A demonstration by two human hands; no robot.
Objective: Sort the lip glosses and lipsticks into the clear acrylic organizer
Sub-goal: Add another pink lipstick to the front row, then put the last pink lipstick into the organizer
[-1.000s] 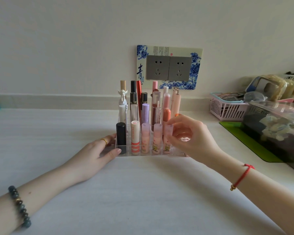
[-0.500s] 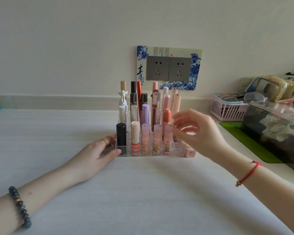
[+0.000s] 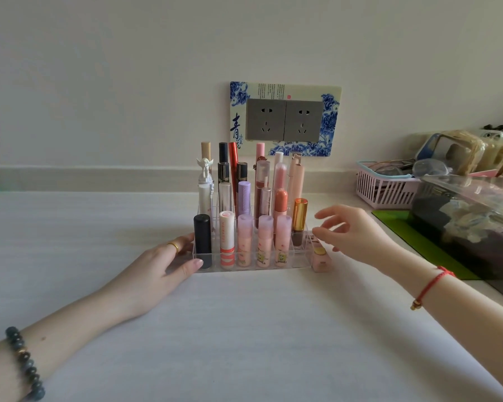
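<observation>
Two hands: left hand point(image 3: 157, 265) is resting on the white table point(image 3: 244, 329), straight fingers touching the left wall of the clear acrylic organizer point(image 3: 244, 267) full of upright lipsticks point(image 3: 265, 245). Right hand point(image 3: 356, 236) is hovering beside its right end, fingers spread and empty, over a pink square lipstick point(image 3: 321, 259).
</observation>
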